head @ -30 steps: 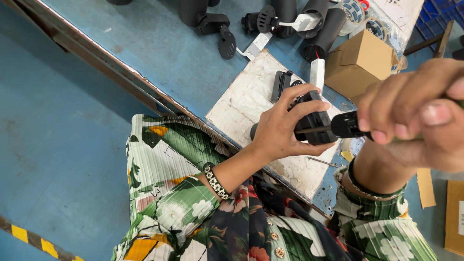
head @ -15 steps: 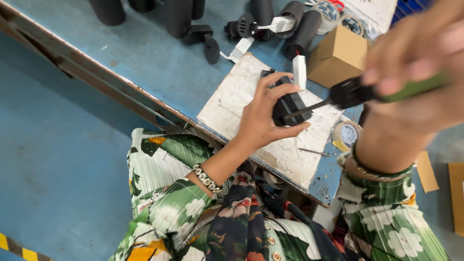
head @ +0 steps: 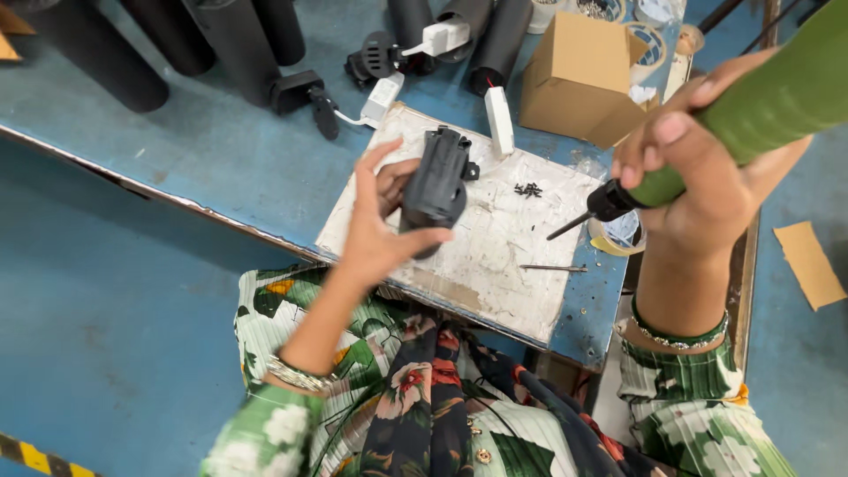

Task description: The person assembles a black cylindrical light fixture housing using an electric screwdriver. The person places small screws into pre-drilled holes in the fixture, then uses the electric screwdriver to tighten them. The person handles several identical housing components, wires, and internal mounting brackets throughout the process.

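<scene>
Left hand point(head: 382, 231) cups a black plastic housing point(head: 435, 187) above the worn white board point(head: 477, 238) — fingers curled round it. Right hand point(head: 698, 172) is clenched on a green-handled screwdriver point(head: 707, 146), tip hovering near loose black screws point(head: 528, 189).

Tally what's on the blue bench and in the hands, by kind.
Black tubes: 7
White driver boxes: 3
Cardboard box: 1
Black housing in left hand: 1
Green-handled screwdriver in right hand: 1
Total: 13
</scene>
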